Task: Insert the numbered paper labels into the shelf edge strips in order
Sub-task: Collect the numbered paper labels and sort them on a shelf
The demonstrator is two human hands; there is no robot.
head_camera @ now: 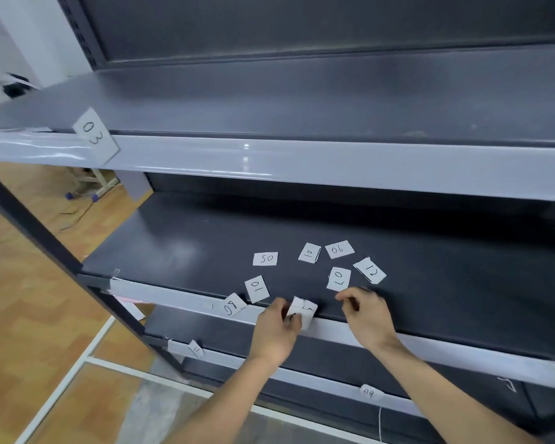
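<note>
Fingers (pixel 294 321) of left hand (pixel 274 333) around label (pixel 305 309)

Wooden floor (pixel 29 283), white frame (pixel 65 384) on it, blue castors (pixel 68 196), pale wall (pixel 20 43)

Loose labels (pixel 338 278) lie scattered on the middle shelf (pixel 446 283), behind its edge strip (pixel 430 350), where the left hand (pixel 274 328) holds a paper label (pixel 303 310), the right hand (pixel 369 315) just to its right. On the upper strip (pixel 302 161), label 03 (pixel 95 136) sits at the left; label 11 (pixel 195 349) and label 09 (pixel 369 393) sit on the lower strip (pixel 302 376).
</note>
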